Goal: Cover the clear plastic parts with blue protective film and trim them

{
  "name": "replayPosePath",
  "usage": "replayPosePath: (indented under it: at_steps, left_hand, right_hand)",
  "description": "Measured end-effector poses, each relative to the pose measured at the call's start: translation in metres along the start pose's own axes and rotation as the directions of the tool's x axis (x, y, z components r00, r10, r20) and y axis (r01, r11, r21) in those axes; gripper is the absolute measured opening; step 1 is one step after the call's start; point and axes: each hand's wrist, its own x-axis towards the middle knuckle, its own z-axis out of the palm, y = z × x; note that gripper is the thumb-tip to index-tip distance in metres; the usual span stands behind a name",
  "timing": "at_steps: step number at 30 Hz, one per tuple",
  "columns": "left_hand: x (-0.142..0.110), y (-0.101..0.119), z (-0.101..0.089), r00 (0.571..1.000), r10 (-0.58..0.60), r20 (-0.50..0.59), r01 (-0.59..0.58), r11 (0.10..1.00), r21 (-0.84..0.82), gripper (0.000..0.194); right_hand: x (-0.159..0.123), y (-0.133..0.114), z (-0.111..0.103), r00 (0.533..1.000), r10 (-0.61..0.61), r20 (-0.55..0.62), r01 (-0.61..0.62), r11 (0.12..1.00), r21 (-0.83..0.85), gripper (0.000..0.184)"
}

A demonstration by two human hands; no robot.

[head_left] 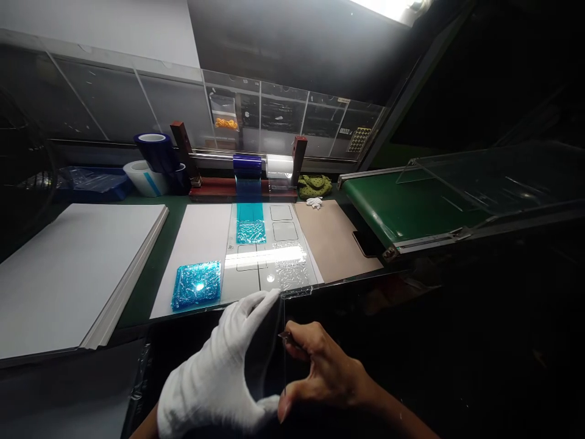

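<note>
Holding one clear sheet (267, 360) (left (210, 366) gloved, right (324, 372) bare).

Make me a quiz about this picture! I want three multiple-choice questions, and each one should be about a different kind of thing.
1. Where does the crumpled blue film lie?
A) on a white board
B) on the green conveyor
C) in a hand

2. How many rolls sit on the wooden stand?
A) one
B) two
C) five

3. Which hand is bare?
A) left
B) neither
C) right

1: A, it rests on the white board.
2: B, a blue roll and a pale roll.
3: C, the right hand shows skin; the left hand wears a white glove.
</note>
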Motion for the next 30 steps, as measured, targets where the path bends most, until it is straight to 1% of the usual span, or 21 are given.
replayPosePath:
  at_steps: [4,11,13,15,16,17,18,19,20,21,22,23,24,26,28,30]
  left_hand:
    - [0.005,0.001,-0.002,0.999,-0.007,0.045,0.006,1.000,0.010,0.110]
    - [0.012,0.003,-0.001,0.998,0.007,0.058,-0.008,1.000,0.023,0.108]
    - [0.014,0.002,0.001,0.999,0.006,0.052,-0.007,1.000,0.022,0.108]
    - [0.015,-0.001,0.003,0.999,-0.003,0.051,0.001,1.000,0.031,0.108]
    - [0.015,-0.004,0.005,0.999,-0.007,0.048,0.005,0.999,0.041,0.109]
    - [0.015,-0.006,0.006,0.999,-0.013,0.037,0.011,0.998,0.058,0.110]
    - [0.015,-0.009,0.008,1.000,-0.020,0.016,0.019,0.997,0.080,0.111]
    - [0.014,-0.011,0.009,0.999,-0.030,-0.011,0.031,0.994,0.104,0.112]
    - [0.014,-0.013,0.010,0.998,-0.042,-0.037,0.047,0.991,0.129,0.114]
    - [0.013,-0.014,0.011,0.997,-0.055,-0.061,0.064,0.986,0.153,0.115]
    - [0.013,-0.014,0.012,0.995,-0.063,-0.081,0.077,0.982,0.174,0.116]
    - [0.012,-0.013,0.013,0.993,-0.064,-0.099,0.082,0.978,0.193,0.116]
    - [0.012,-0.012,0.014,0.991,-0.059,-0.118,0.083,0.974,0.211,0.118]
    - [0.012,-0.009,0.016,0.984,-0.046,-0.170,0.088,0.965,0.249,0.120]
    - [0.011,-0.007,0.017,0.975,-0.053,-0.217,0.115,0.951,0.286,0.121]
    - [0.010,-0.006,0.018,0.967,-0.075,-0.244,0.152,0.936,0.316,0.123]
  right_hand:
    - [-0.001,0.003,0.001,1.000,0.001,-0.008,-0.001,1.000,0.010,0.055]
    - [-0.004,0.007,0.000,0.999,0.044,0.011,-0.044,0.997,0.056,0.053]
    - [-0.002,0.008,0.000,0.998,0.064,0.006,-0.065,0.995,0.076,0.054]
    - [0.000,0.011,0.001,0.998,0.058,-0.006,-0.057,0.993,0.100,0.056]
    - [0.000,0.013,0.002,0.999,0.044,-0.031,-0.040,0.993,0.108,0.057]
    - [0.000,0.015,0.003,0.996,0.029,-0.088,-0.019,0.994,0.110,0.059]
    - [-0.002,0.017,0.005,0.984,0.013,-0.175,0.007,0.993,0.114,0.060]
    - [-0.003,0.019,0.006,0.960,0.002,-0.280,0.035,0.991,0.127,0.061]
    - [-0.005,0.021,0.006,0.925,-0.001,-0.380,0.062,0.987,0.149,0.062]
    - [-0.006,0.023,0.005,0.891,0.009,-0.453,0.084,0.979,0.184,0.063]
    - [-0.007,0.025,0.003,0.873,0.024,-0.486,0.101,0.968,0.229,0.062]
    - [-0.007,0.028,0.001,0.874,0.040,-0.484,0.108,0.956,0.274,0.061]
    - [-0.006,0.031,-0.003,0.883,0.053,-0.466,0.103,0.948,0.302,0.059]
    - [-0.003,0.041,-0.011,0.897,0.080,-0.434,0.054,0.956,0.287,0.049]
    - [0.001,0.055,-0.020,0.893,0.115,-0.435,-0.031,0.980,0.196,0.035]
    - [0.005,0.075,-0.027,0.888,0.160,-0.431,-0.145,0.987,0.068,0.022]
